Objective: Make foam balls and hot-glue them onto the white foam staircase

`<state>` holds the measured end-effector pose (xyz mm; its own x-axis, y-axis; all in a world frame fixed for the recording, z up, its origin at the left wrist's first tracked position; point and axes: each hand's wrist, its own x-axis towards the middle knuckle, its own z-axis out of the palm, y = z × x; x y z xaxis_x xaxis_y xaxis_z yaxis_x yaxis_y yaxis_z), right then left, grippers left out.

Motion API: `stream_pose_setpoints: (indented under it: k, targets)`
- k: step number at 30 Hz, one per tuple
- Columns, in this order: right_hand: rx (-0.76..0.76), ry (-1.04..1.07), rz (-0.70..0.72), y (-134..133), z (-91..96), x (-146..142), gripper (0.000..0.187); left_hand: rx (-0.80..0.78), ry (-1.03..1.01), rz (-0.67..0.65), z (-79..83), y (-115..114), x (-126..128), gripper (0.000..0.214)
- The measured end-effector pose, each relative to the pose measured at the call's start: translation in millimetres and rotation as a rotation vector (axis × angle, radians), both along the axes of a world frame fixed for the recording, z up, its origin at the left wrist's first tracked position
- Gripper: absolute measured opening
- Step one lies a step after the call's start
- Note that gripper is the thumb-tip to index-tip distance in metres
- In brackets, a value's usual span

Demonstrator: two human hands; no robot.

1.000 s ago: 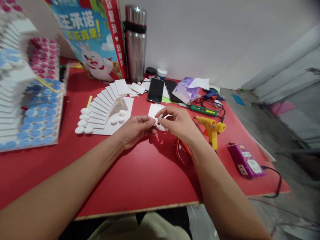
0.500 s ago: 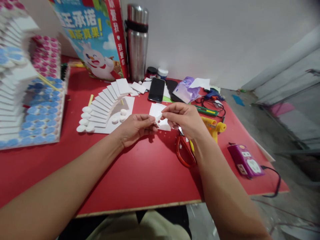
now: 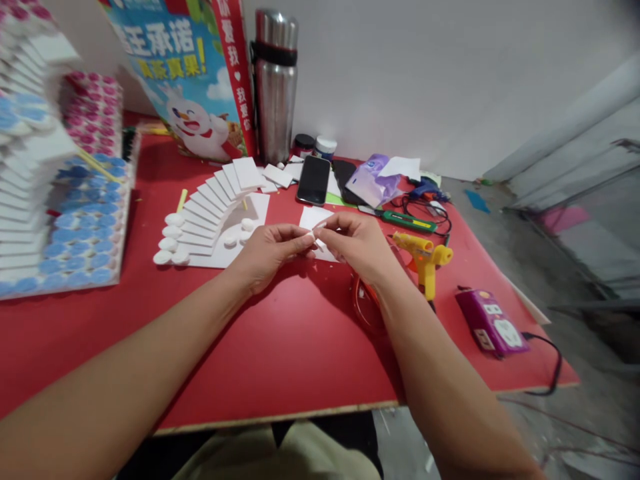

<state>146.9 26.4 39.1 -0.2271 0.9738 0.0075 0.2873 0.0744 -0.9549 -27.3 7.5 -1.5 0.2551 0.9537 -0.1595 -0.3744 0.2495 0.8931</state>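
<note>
Above the red table, the fingertips of my left hand (image 3: pixel 267 259) and my right hand (image 3: pixel 359 248) meet. Both are closed in a pinch on a small white piece (image 3: pixel 313 236), mostly covered by the fingers; its material is unclear. Beneath them lies a white sheet (image 3: pixel 311 216), partly hidden. To the left, a curved fan of white steps (image 3: pixel 206 208) rests on a white base, with several white oval discs (image 3: pixel 173 232) beside it. A red-handled tool (image 3: pixel 361 305), half hidden, lies below my right wrist.
A yellow glue gun (image 3: pixel 425 260) and a green-handled tool (image 3: pixel 409 221) lie to the right, near a purple box with a cord (image 3: pixel 493 321). Behind are a phone (image 3: pixel 313 180) and a steel flask (image 3: pixel 276 100). A larger model with blue discs (image 3: pixel 83 230) stands left.
My right hand has moved slightly left and closed in on the left fingertips, covering more of the white piece. More of the glue gun and green-handled tool shows now.
</note>
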Motion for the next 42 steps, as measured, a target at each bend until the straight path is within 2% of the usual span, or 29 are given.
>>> stream_pose_setpoints:
  k: [9,11,14,17,20,23,25,27,29,31,35,38,40,42]
  targets:
    - [0.215,-0.115,-0.060,0.1,0.9,4.2,0.012,0.076,0.113,0.039,5.0,-1.8,0.5,0.030]
    - [0.249,-0.096,-0.137,-0.9,9.3,6.9,0.012,0.077,0.098,0.038,4.0,-1.3,0.3,0.031]
    - [0.343,-0.165,-0.217,-9.7,34.5,14.1,0.015,0.086,0.061,0.025,0.3,0.5,-0.9,0.033]
    - [0.354,-0.464,-0.099,-32.7,64.2,29.9,0.028,0.097,0.064,0.013,-2.1,2.6,-2.2,0.033]
    - [0.296,-0.814,-0.063,-62.9,78.5,60.7,0.047,0.088,0.074,0.037,-1.0,3.8,-2.8,0.034]
    - [0.169,-1.133,-0.191,-83.4,70.6,100.3,0.052,0.064,0.067,0.066,0.6,4.5,-2.9,0.034]
    - [0.054,-1.242,-0.319,-86.0,57.5,121.8,0.050,0.057,0.065,0.060,0.3,5.0,-3.0,0.033]
    - [-0.001,-1.185,-0.390,-80.2,41.5,135.0,0.045,0.047,0.067,0.045,-1.1,5.5,-3.4,0.033]
    - [0.029,-0.982,-0.415,-69.2,23.6,141.2,0.040,0.038,0.070,0.035,-2.6,5.8,-4.1,0.033]
    - [0.010,-0.806,-0.379,-57.2,5.2,144.1,0.044,0.029,0.074,0.017,-3.3,5.7,-5.0,0.034]
    - [-0.019,-0.649,-0.511,-42.3,-21.5,147.8,0.044,0.039,0.056,-0.003,-1.7,4.9,-5.4,0.036]
    - [-0.065,-0.329,-0.596,-42.1,-18.2,142.3,0.037,0.053,0.019,0.022,1.6,4.5,-3.9,0.034]
    - [-0.050,-0.109,-0.593,-43.9,-3.4,130.3,0.032,0.053,0.016,0.034,4.1,4.5,-2.9,0.032]
    - [-0.022,0.088,-0.522,-43.7,15.9,111.9,0.027,0.060,0.033,0.051,6.1,4.8,-2.3,0.029]
